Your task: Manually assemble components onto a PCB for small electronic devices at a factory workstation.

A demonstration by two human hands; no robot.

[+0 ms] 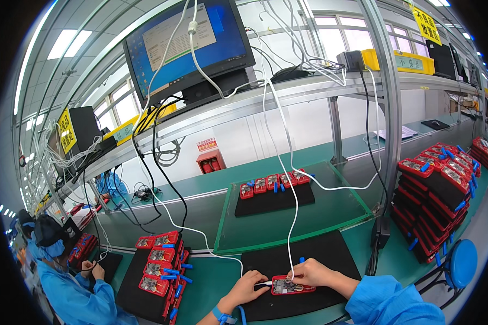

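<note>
A red-framed circuit board (293,285) lies on the black mat (331,254) in front of me. My left hand (247,288) is at the board's left end, its fingers closed around a cable plug (263,284) that meets the board's edge. From the right, my right hand (313,272) reaches over the board with thumb and fingers pinched together. A white cable (290,238) hangs from above and ends at those fingertips, over the board's upper edge. Its tip is hidden by the fingers. A blue wrist strap (224,316) is on my left wrist.
Stacked trays of red-framed boards stand left (160,265) and right (431,189). Beyond the mat, a black tray (276,203) carries several boards. Cables hang from the shelf, which holds a monitor (190,43). At far left a co-worker in blue (73,287) sits; a blue stool (463,264) stands right.
</note>
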